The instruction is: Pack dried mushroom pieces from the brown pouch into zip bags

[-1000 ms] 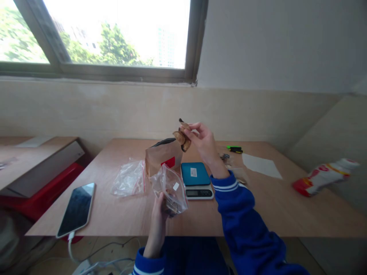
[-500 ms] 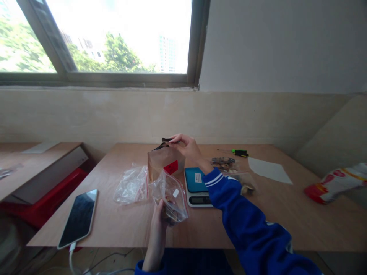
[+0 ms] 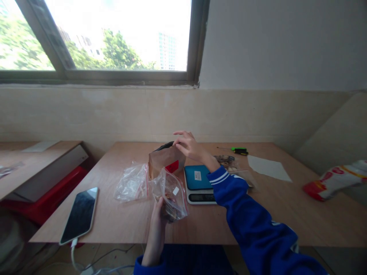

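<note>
My left hand (image 3: 158, 214) grips a clear zip bag (image 3: 169, 194) with brown pieces inside, near the table's front edge. My right hand (image 3: 188, 146) hovers over the open top of a brown paper bag (image 3: 165, 162) with a red label, fingers loosely curved and apart, nothing visible in them. A small digital scale with a teal platform (image 3: 198, 183) sits just right of the paper bag, under my right forearm in a blue sleeve.
A second clear zip bag (image 3: 132, 182) lies left of the paper bag. A phone (image 3: 79, 214) on a cable rests at the table's left front. Farther right are another filled bag (image 3: 226, 162), a green marker (image 3: 238, 150), a paper sheet (image 3: 268, 167) and a red-and-white packet (image 3: 335, 179).
My right hand, which held brown pieces raised above the paper bag, came down to the bag's opening and now shows nothing in its fingers. My left hand kept its grip on the zip bag.
</note>
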`<state>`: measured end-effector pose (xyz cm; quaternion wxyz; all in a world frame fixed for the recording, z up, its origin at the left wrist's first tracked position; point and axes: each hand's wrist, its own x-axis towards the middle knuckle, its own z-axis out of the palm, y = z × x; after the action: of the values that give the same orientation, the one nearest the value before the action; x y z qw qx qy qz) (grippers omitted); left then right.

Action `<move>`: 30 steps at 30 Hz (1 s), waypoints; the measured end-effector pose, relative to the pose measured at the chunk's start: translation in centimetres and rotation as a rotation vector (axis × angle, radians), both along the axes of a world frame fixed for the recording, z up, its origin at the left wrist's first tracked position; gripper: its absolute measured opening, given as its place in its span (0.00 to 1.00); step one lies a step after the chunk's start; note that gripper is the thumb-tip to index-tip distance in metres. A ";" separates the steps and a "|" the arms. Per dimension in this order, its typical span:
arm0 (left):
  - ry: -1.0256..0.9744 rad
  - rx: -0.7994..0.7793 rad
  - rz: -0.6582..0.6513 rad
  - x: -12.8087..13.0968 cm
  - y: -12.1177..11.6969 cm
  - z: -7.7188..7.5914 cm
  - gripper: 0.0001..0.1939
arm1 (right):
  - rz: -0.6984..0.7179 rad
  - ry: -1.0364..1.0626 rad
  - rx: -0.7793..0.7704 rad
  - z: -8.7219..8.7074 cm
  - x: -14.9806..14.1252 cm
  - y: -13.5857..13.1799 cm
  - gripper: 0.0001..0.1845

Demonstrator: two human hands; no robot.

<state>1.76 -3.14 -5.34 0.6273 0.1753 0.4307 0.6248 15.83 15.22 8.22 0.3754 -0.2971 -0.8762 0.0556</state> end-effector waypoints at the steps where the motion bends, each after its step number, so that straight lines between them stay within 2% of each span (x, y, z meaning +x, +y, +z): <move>1: -0.001 -0.002 -0.003 0.0 0.0 0.0 0.22 | -0.015 -0.036 0.001 0.1 0.0 -0.1 0.11; 3: -0.004 -0.001 -0.005 -0.1 -0.1 0.1 0.22 | -0.045 -0.033 0.008 0.4 0.0 -0.7 0.12; 6: -0.006 0.030 0.011 -0.2 -0.2 0.5 0.23 | -0.049 0.155 -0.012 0.9 0.2 -3.1 0.11; 7: -0.004 0.044 0.015 -0.3 -0.2 0.7 0.24 | -0.020 0.225 -0.064 1.1 0.4 -4.1 0.11; 9: 0.009 0.056 0.034 -0.4 -0.3 1.0 0.26 | 0.103 0.286 -0.268 1.0 0.6 -6.4 0.12; 11: 0.035 0.051 0.071 -0.5 -0.3 1.0 0.28 | 0.260 0.210 -0.499 0.7 0.7 -8.5 0.13; 13: 0.072 0.045 0.132 -0.5 -0.3 0.7 0.28 | 0.319 0.080 -0.594 -0.1 0.5 -10.0 0.13; 17: 0.151 0.080 0.202 -0.2 -0.4 -0.3 0.25 | 0.273 0.005 -0.437 -2.0 -0.8 -11.2 0.09; 20: 0.188 0.133 0.171 -0.1 -0.3 -0.9 0.27 | 0.368 -0.028 -0.358 -3.3 -1.8 -11.3 0.13; 23: 0.219 0.145 0.186 -0.2 -0.1 -1.0 0.25 | 0.405 -0.038 -0.344 -4.0 -2.3 -11.3 0.15; 27: 0.236 0.124 0.215 -0.3 0.1 -0.4 0.28 | 0.357 -0.039 -0.437 -3.4 -1.3 -11.4 0.14; 30: 0.256 0.113 0.216 -0.5 0.0 0.4 0.31 | 0.319 -0.015 -0.531 -1.4 0.1 -10.8 0.10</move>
<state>1.24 -3.18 -4.95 0.4856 0.2412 0.4877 0.6843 15.97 4.45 6.86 0.2644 -0.2439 -0.8694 0.3387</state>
